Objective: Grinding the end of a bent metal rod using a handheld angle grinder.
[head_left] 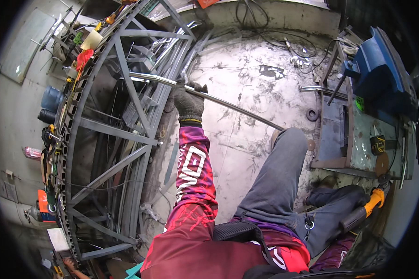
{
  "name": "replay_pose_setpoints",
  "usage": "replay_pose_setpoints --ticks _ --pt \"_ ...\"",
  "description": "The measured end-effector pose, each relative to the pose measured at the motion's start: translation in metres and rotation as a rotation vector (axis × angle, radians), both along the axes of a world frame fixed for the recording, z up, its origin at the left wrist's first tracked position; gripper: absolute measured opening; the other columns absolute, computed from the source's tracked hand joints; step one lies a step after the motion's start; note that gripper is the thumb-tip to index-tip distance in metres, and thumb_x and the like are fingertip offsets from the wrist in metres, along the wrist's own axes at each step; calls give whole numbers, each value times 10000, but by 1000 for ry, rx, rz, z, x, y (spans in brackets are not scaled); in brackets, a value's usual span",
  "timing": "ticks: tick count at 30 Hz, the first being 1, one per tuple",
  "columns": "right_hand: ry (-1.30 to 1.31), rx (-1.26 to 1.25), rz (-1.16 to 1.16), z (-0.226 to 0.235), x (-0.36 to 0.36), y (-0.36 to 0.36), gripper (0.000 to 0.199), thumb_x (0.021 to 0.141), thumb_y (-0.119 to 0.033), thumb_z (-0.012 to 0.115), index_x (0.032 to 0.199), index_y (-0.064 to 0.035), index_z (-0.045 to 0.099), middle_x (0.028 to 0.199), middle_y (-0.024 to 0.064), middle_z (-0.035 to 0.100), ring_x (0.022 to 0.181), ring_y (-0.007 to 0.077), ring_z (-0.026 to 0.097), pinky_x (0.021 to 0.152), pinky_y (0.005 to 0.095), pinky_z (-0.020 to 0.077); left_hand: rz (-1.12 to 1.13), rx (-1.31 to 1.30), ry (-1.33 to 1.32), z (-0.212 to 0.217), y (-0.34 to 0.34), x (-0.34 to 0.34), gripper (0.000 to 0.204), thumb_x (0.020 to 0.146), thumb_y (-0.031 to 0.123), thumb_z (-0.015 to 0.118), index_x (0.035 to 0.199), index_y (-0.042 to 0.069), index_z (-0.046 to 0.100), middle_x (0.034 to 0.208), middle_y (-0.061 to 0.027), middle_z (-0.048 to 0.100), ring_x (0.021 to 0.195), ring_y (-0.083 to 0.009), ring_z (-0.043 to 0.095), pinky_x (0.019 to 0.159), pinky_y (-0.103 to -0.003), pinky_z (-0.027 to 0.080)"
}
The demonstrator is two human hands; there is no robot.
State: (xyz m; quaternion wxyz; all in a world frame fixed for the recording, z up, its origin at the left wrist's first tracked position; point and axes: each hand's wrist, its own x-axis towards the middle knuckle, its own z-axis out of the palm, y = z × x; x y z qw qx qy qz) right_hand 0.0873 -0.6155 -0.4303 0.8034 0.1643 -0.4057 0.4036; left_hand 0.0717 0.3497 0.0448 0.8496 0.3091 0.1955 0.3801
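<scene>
Head view: my gloved left hand (189, 103) is clenched mid-length on the steel tube (209, 97), lifted off the frame rack (109, 139), not yet set down; right hand (344, 207) grips angle grinder (365, 209).

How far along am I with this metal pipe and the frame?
Done: the big steel frame stands welded with its cross bars. In hand: your gloved left hand grips the shiny pipe; the right hand holds an angle grinder. Left: the pipe isn't yet fixed to anything.

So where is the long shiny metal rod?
In the head view, the long shiny metal rod runs across the upper middle, gripped by the gloved left hand, beside the grey steel truss frame on the left.
</scene>
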Motion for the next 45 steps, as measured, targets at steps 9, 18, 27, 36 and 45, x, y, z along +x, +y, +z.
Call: replay_pose_setpoints --ticks 9,18,27,36,45 --pt "14 92 47 -3 -2 11 419 902 -379 705 1132 -33 649 1044 172 705 889 354 687 805 531 553 -6 7 127 -42 1 -6 282 993 53 623 1198 203 501 948 -35 571 754 -230 609 878 -664 565" --pt "36 143 -13 44 -2 -32 397 903 -372 703 1121 -43 662 1042 167 710 891 352 690 794 536 550 -72 -101 194 -77 -32 18 361 1003 495 652 1101 170 528 862 -28 537 747 -268 597 943 -795 464" --pt "22 256 42 50 34 -21 376 905 -366 701 1111 -52 674 1040 162 716 894 349 693 784 542 546 -53 -115 83 -73 -25 -2 411 999 573 581 1063 172 513 739 -3 499 604 -208 532 831 -657 521" --pt "1 361 110 23 49 -26 356 906 -360 699 1100 -62 686 1038 157 722 896 347 696 774 547 543 70 15 166 -76 -39 -6 86 1031 119 569 991 181 525 704 0 473 527 -174 515 742 -527 580" --pt "-9 482 123 12 46 -23 336 908 -353 697 1090 -72 698 1036 152 727 898 345 698 764 552 540 86 47 57 -87 -41 6 243 1030 439 544 1103 208 521 756 -14 533 501 -203 507 645 -536 508"
